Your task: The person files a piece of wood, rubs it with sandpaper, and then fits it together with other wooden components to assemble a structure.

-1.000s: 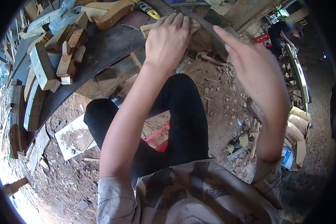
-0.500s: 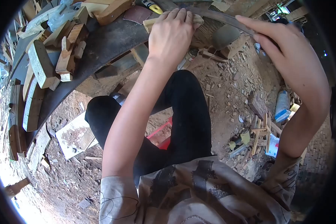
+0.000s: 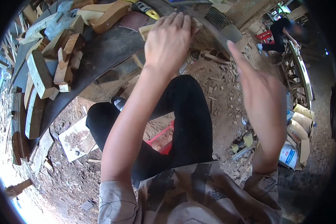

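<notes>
My left hand (image 3: 168, 43) is closed over a pale wooden piece (image 3: 147, 33), pressing it at the edge of the dark workbench (image 3: 104, 48). Both ends of the piece show beyond my fingers. My right hand (image 3: 263, 95) is closed at the near end of a long, narrow, dark metal tool (image 3: 215, 34), like a file or saw blade; its exact kind cannot be made out. The index finger points along the tool, and the grip is hidden. The tool's far end lies beside the wooden piece. A yellow-handled tool (image 3: 150, 11) and a reddish-brown sheet (image 3: 133, 20) lie close by.
Cut wooden blocks (image 3: 41, 72) crowd the bench's left side, near a clear plastic bag (image 3: 58, 24). Wood scraps litter the floor (image 3: 220, 100). Something red (image 3: 164, 140) shows between my legs. Another person (image 3: 278, 35) works at the far right beside sacks (image 3: 302, 119).
My right hand has swung left and lower in view, and the metal tool now slants more steeply. The left hand still presses the wooden piece. The other person has come into view.
</notes>
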`<state>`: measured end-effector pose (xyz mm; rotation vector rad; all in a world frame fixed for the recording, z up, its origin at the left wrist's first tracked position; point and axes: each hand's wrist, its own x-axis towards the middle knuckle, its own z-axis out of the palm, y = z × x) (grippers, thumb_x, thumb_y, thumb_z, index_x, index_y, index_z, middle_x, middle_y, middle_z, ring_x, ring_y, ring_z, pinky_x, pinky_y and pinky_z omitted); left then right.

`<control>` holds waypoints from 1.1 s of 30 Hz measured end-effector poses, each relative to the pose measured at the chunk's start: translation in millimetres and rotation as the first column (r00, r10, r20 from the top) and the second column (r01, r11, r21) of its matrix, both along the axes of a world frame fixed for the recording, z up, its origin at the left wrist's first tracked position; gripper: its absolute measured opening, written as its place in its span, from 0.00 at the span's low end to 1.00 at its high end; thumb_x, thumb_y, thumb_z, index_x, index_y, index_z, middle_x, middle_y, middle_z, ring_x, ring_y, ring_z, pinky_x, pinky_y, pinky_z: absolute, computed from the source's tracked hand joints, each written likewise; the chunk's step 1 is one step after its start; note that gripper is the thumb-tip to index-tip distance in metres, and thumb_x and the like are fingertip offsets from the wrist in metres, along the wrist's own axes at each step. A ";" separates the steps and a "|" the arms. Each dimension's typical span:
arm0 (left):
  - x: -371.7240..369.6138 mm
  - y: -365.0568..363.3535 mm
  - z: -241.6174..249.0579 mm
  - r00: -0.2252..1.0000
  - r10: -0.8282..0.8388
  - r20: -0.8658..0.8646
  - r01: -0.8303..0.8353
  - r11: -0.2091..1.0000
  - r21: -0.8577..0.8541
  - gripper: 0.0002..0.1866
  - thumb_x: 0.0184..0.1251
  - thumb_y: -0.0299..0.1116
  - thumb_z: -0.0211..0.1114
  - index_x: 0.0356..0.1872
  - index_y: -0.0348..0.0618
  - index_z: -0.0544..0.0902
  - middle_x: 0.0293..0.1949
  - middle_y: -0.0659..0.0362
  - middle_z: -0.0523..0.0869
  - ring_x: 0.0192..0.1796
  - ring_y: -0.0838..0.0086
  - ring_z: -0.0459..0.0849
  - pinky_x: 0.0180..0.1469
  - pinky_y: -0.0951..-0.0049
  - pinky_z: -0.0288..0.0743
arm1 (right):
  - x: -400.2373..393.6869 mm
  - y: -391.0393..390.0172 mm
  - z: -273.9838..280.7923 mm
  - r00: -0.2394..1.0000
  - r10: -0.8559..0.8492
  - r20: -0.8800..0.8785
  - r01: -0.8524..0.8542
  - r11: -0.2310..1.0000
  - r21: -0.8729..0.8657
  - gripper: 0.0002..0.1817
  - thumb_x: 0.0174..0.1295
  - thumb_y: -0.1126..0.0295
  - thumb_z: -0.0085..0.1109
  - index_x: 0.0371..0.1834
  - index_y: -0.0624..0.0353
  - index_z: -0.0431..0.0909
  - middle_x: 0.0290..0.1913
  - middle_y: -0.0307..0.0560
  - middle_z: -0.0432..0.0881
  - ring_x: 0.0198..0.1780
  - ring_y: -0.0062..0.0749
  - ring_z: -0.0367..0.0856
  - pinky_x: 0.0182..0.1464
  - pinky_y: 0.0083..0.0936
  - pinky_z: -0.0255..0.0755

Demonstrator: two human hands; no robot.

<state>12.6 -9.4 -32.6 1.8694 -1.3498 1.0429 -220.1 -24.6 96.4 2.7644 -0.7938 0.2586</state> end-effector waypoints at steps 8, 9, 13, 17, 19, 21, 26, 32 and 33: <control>-0.4 0.0 3.2 0.999 -0.026 -0.027 0.026 1.000 -0.017 0.19 0.78 0.46 0.73 0.58 0.44 0.92 0.59 0.59 0.96 0.61 0.65 0.94 0.59 0.65 0.90 | -1.0 -20.6 -36.0 0.989 0.065 0.133 -0.062 0.998 -0.024 0.38 0.78 0.76 0.61 0.90 0.35 0.70 0.32 0.56 0.87 0.28 0.50 0.87 0.35 0.49 0.78; -1.0 1.5 3.4 0.999 -0.025 -0.039 0.025 1.000 -0.005 0.19 0.78 0.46 0.73 0.58 0.44 0.92 0.60 0.59 0.96 0.62 0.65 0.94 0.59 0.65 0.90 | -5.9 -14.2 -36.9 0.994 0.025 0.105 -0.024 1.000 -0.013 0.39 0.77 0.76 0.61 0.90 0.35 0.69 0.33 0.56 0.88 0.28 0.50 0.87 0.34 0.48 0.78; -4.6 2.3 11.6 0.998 -0.022 -0.055 0.023 1.000 0.011 0.19 0.76 0.45 0.75 0.58 0.44 0.93 0.60 0.58 0.96 0.62 0.65 0.94 0.59 0.65 0.90 | -7.5 -9.7 -57.3 0.996 0.011 0.089 -0.007 0.998 -0.055 0.47 0.68 0.75 0.66 0.92 0.37 0.66 0.28 0.41 0.81 0.21 0.35 0.83 0.27 0.36 0.78; -7.4 2.4 11.8 0.998 -0.023 -0.064 0.025 0.999 0.036 0.19 0.75 0.43 0.76 0.58 0.44 0.93 0.60 0.58 0.96 0.63 0.65 0.94 0.60 0.65 0.90 | 6.5 -23.1 -82.5 0.979 0.063 0.196 -0.054 0.997 -0.050 0.50 0.67 0.75 0.68 0.94 0.37 0.62 0.29 0.40 0.81 0.20 0.33 0.81 0.25 0.33 0.75; -5.0 3.3 10.6 0.998 -0.018 -0.058 0.020 0.999 0.036 0.18 0.75 0.43 0.76 0.58 0.44 0.93 0.60 0.58 0.96 0.63 0.64 0.94 0.60 0.65 0.89 | 3.4 -18.0 -82.7 0.984 0.037 0.175 -0.028 0.998 -0.052 0.51 0.66 0.75 0.68 0.94 0.37 0.62 0.28 0.39 0.79 0.20 0.33 0.81 0.25 0.32 0.75; -3.0 2.3 12.2 0.999 -0.018 -0.043 0.020 0.999 0.036 0.18 0.75 0.42 0.76 0.58 0.43 0.93 0.60 0.58 0.96 0.63 0.64 0.94 0.61 0.64 0.89 | -11.8 -7.6 -78.7 0.988 0.023 0.156 -0.015 0.999 -0.049 0.51 0.65 0.74 0.69 0.94 0.37 0.62 0.26 0.38 0.76 0.20 0.31 0.80 0.25 0.32 0.74; -7.2 3.8 17.3 0.996 -0.033 -0.081 0.039 0.997 0.071 0.19 0.75 0.42 0.77 0.59 0.42 0.92 0.61 0.58 0.96 0.64 0.64 0.94 0.62 0.64 0.89 | 9.1 -19.5 -79.7 0.983 0.026 0.183 -0.017 0.999 -0.050 0.51 0.63 0.74 0.69 0.94 0.38 0.64 0.24 0.36 0.73 0.19 0.28 0.79 0.24 0.32 0.74; -5.9 2.7 20.5 0.996 -0.037 -0.076 0.043 0.996 0.078 0.19 0.76 0.41 0.75 0.59 0.40 0.91 0.62 0.55 0.95 0.66 0.63 0.93 0.66 0.63 0.87 | -7.4 -1.0 -60.7 0.991 -0.053 0.124 0.041 0.995 0.095 0.47 0.69 0.80 0.64 0.93 0.37 0.66 0.28 0.45 0.82 0.22 0.39 0.83 0.28 0.39 0.76; -7.2 3.0 19.3 0.997 -0.038 -0.067 0.043 0.996 0.076 0.19 0.75 0.41 0.77 0.59 0.42 0.92 0.61 0.57 0.95 0.65 0.64 0.93 0.64 0.63 0.89 | -9.1 1.4 -61.2 0.992 -0.070 0.109 0.058 0.993 0.102 0.47 0.69 0.80 0.64 0.93 0.37 0.65 0.29 0.45 0.82 0.22 0.40 0.83 0.28 0.39 0.76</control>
